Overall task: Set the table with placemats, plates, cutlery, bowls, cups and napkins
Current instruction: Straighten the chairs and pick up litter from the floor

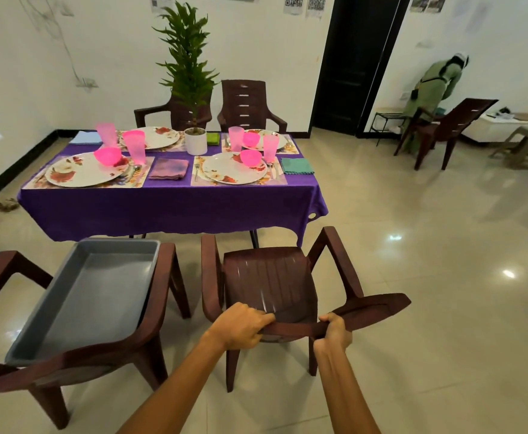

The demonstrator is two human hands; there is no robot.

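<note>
Hands: the left hand and right hand both curl their fingers over the top edge of the near chair, arms stretched forward and down, wrists level. I judge the grip serves to shift the chair toward the desk, the setting itself looking finished.
Grey tray: rests across the arms of the left chair, nothing in it; likely the carrier for the tableware, parked within reach.
Desk: beyond the chairs, under a purple cloth. Four placemats each carry a flowered plate, such as the near left plate and near right plate, with pink bowls, pink cups, and cutlery beside the plates.
Napkins: a purple napkin lies between the near settings, a green napkin at the right edge.
Plant: centred at the far side.
</note>
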